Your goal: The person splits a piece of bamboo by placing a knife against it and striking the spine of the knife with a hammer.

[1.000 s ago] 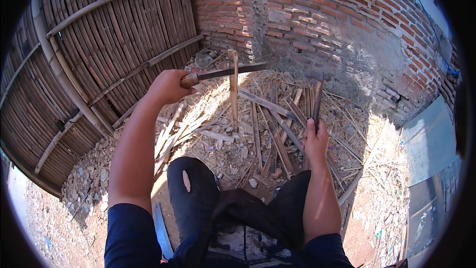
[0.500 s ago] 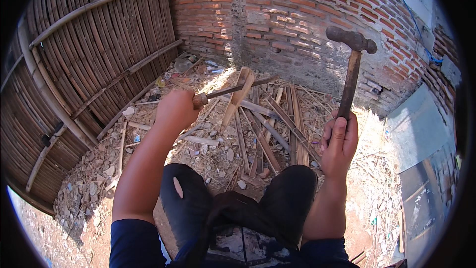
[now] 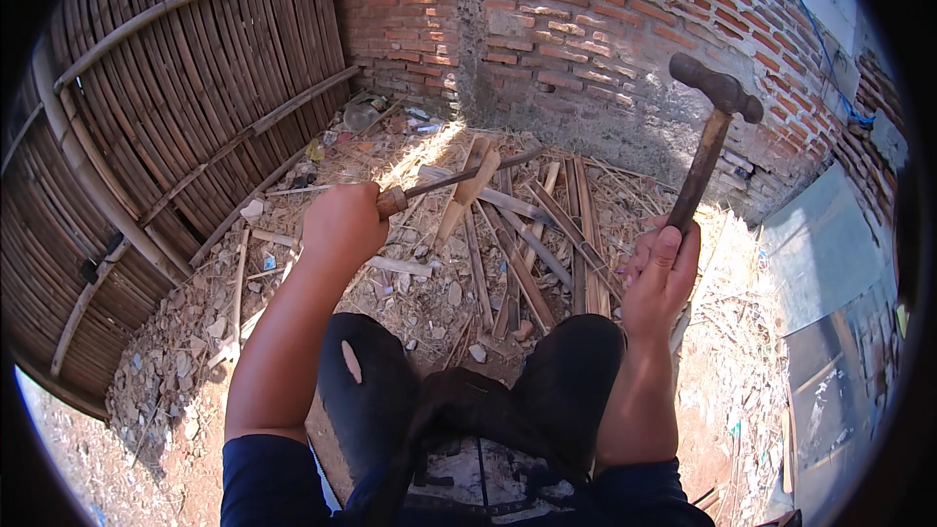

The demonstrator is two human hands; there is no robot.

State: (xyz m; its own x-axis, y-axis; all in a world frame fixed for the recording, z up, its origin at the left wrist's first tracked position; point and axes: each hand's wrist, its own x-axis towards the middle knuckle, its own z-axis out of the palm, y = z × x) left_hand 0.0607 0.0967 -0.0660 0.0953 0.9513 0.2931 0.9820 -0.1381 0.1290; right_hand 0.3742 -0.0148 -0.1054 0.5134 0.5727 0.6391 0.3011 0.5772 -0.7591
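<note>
My left hand (image 3: 344, 224) is closed round the wooden handle of a machete (image 3: 427, 185), its long dark blade pointing away to the right. The blade crosses a short split bamboo piece (image 3: 455, 213) and appears lodged in the split near its upper end. To the right, my right hand (image 3: 662, 273) grips the lower handle of a hammer (image 3: 705, 164). The hammer is raised, head up and leaning right, well apart from the machete and the bamboo.
Several bamboo strips (image 3: 583, 224) lie on the rubble-strewn ground (image 3: 195, 351) beyond my bent knees (image 3: 366, 361). A bamboo-slat wall (image 3: 215, 68) stands at the left, a brick wall (image 3: 576, 29) ahead. Grey sheets (image 3: 820, 244) lean at the right.
My right hand has tilted the hammer, its head shifting right and slightly down. The machete and the split bamboo have hardly moved.
</note>
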